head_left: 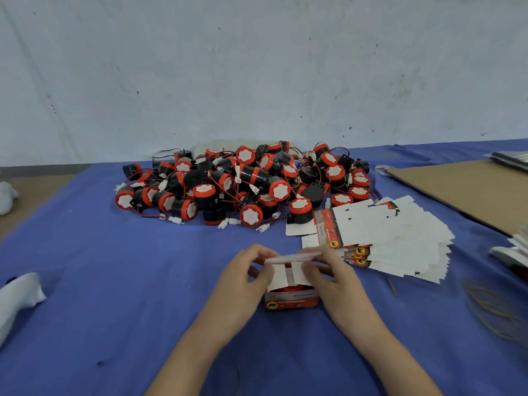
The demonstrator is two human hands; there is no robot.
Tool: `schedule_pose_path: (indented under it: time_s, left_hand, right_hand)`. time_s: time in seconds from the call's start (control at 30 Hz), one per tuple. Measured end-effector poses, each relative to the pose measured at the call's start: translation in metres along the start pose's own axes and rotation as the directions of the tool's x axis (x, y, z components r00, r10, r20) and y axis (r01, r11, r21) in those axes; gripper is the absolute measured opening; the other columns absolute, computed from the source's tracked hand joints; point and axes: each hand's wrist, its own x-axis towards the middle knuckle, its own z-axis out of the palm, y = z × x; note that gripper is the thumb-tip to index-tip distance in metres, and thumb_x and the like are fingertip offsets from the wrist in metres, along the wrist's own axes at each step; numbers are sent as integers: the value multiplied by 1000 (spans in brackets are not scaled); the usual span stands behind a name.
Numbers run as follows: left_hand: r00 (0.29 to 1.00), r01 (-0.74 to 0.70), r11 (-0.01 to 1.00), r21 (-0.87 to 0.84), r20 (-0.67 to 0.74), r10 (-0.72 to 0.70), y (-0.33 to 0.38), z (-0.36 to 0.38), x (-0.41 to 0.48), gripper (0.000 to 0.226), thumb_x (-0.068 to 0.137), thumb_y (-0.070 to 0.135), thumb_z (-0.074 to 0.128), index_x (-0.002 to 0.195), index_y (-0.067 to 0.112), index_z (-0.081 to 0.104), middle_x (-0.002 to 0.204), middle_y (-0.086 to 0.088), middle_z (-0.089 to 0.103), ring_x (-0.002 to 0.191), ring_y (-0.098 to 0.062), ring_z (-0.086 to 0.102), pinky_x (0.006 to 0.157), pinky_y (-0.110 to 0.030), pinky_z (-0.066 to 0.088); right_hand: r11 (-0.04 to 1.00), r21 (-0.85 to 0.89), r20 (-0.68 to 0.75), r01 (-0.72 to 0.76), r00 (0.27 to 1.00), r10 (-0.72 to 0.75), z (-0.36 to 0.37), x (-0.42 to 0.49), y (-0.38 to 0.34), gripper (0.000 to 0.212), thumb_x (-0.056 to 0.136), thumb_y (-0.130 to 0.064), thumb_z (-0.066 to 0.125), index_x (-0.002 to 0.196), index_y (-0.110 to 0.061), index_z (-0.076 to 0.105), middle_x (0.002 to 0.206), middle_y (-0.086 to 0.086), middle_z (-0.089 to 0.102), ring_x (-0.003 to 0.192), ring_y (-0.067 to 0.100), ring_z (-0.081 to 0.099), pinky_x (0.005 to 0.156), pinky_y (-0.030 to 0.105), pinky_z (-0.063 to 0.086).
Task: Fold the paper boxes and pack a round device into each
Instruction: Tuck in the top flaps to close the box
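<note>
Your box [291, 300] stands erected at lower centre of the frame. A red device [289, 288] is seated inside, and the white flaps [281, 274] are not yet closed. Your left hand [245, 271] and right hand [328, 271] each pinch the flaps from either side. The pile [245, 184] at centre and the flat blanks [385, 238] at centre right await packing. By my judgement, most of the work remains.

Both hands hold a small red paper box [291, 300] on the blue surface [114, 281]: the left hand [243, 274] and right hand [328, 277] pinch its white top flaps. A red device shows inside. Behind lie a heap of round devices [245, 181] and fanned flat boxes [385, 238].
</note>
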Motion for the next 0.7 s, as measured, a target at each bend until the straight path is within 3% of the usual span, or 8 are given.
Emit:
schedule_pose_path:
  time_s: [0.13,0.23,0.3,0.37,0.43,0.53,0.6,0.7]
  left_hand:
    - [992,-112,965,238,-32,123,-4,-1,2,39,98,9,51,87,45,59,105,22,55,97,4,50,73,-15,46]
    - [985,-168,908,384,18,174,-6,-5,-1,37,101,11,43,97,44,59,111,32,46,111,5,40,84,-25,48]
    - [982,-187,894,408,47,184,-8,-7,-5,29,102,20,42,108,39,63,115,36,43,115,11,35,84,-25,50]
    - [979,-204,894,399,89,184,-8,-7,-10,25,102,33,42,117,39,61,124,38,41,119,17,30,86,-23,50]
    - [967,-248,868,430,156,199,-10,-7,-14,32,99,52,41,126,42,54,136,39,36,123,22,24,92,-16,44]
    - [951,-279,859,429,249,185,-13,-12,-16,61,86,77,33,139,48,42,142,45,27,130,25,16,101,-12,33]
    - [945,-296,858,420,260,198,-14,-15,-17,64,81,81,33,137,52,42,137,49,25,131,24,16,102,-10,30]
    - [932,-354,819,451,243,269,-15,-12,-18,58,85,76,32,136,52,45,135,47,26,131,22,19,102,-5,26]
  right_hand:
    - [998,-51,114,32,993,-26,-10,-1,9,32,106,-15,46,112,-36,71,117,-11,68,105,1,64,79,16,53]
    - [989,-140,208,42,978,-12,-20,0,14,43,109,-14,35,125,-41,65,145,-21,48,134,-5,43,106,18,42]
    - [989,-145,249,37,968,0,-28,-1,16,47,109,-11,34,128,-42,63,152,-27,38,140,-8,32,114,23,36]
    - [996,-83,269,43,963,-19,-34,-5,16,46,108,-10,38,127,-40,66,151,-31,38,136,-17,32,107,17,41]
    - [997,-23,285,70,957,-60,-35,-10,13,33,106,-26,47,123,-44,69,146,-36,42,132,-19,37,98,10,44]
    - [974,-169,317,153,944,-93,-33,-16,14,34,89,-55,59,123,-60,56,145,-37,43,131,-7,46,103,21,46]
    - [941,-266,312,207,943,-119,-32,-16,16,40,87,-57,63,124,-62,51,145,-37,42,131,-5,46,106,26,45]
    - [931,-262,315,254,934,-167,-33,-15,15,35,91,-48,65,123,-58,55,145,-37,41,131,-5,46,105,28,46]
